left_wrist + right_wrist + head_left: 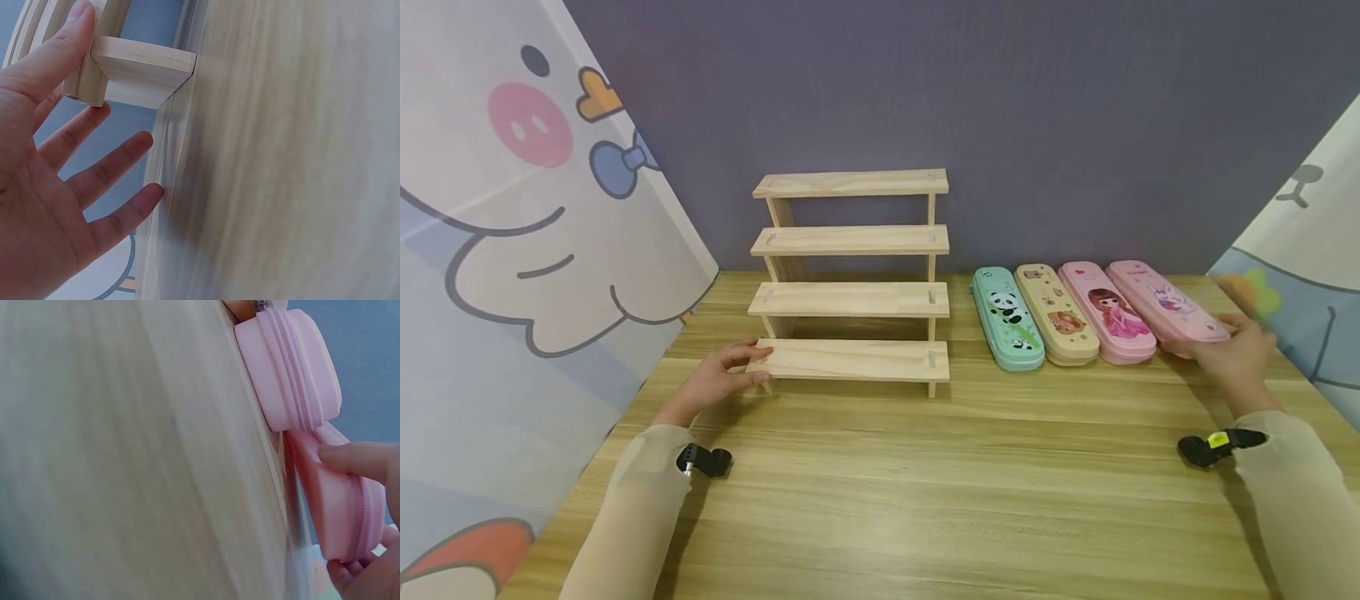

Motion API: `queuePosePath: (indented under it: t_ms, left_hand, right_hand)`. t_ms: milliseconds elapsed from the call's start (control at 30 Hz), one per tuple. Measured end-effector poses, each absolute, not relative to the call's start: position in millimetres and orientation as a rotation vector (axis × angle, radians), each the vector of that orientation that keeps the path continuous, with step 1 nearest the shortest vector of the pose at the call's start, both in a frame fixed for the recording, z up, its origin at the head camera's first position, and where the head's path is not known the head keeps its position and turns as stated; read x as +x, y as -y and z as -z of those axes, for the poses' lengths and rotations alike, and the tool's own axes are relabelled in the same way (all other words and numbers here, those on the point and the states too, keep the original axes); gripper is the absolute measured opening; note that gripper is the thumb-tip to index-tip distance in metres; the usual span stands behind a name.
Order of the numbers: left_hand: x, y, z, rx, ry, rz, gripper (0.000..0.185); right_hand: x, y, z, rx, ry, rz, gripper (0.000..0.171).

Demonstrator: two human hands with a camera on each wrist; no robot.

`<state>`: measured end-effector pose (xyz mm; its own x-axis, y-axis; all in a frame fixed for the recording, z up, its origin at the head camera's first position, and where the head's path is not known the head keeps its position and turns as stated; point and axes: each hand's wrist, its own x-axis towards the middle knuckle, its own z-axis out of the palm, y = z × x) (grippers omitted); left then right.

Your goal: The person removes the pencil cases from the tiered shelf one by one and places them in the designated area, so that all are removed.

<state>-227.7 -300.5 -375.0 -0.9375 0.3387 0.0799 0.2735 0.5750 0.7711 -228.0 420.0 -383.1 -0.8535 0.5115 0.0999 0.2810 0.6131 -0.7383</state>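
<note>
A four-step wooden display rack [848,298] stands on the table, its lowest board at the front. My left hand [725,377] holds the left end of that board between thumb [59,53] and index finger; the other fingers are spread straight. At the right, my right hand [1236,354] grips the near end of a pink pencil case [1165,300] with a rabbit picture, thumb on one side and fingers on the other. In the right wrist view, this zipped case [340,506] is tilted, its near end slightly off the table.
Left of the gripped case lie a pink pencil case with a princess [1108,312], a cream one [1056,315] and a mint one with pandas [1008,319]. A grey-blue panel [1075,125] rises behind the table [940,483]. Cartoon-printed cloths [550,250] hang at both sides.
</note>
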Motion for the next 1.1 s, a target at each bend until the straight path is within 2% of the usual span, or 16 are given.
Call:
queuePosePath:
  t_ms: [200, 667, 1100]
  left_hand:
    - [-225.8, 299.7, 372.0, 0.523, -2.706, -1.313, 0.048]
    - [-231.1, 301.1, 377.2, 0.535, -2.72, -1.31, 0.048]
    - [-226.4, 299.3, 372.0, 0.539, -2.719, -1.306, 0.047]
  right_hand:
    - [-225.3, -423.0, 384.6, -0.511, 2.627, -1.066, 0.088]
    - [-221.8, -435.9, 378.9, -0.353, 2.842, -0.945, 0.095]
    - [-214.1, -443.0, 367.0, -0.186, 2.964, -0.896, 0.084]
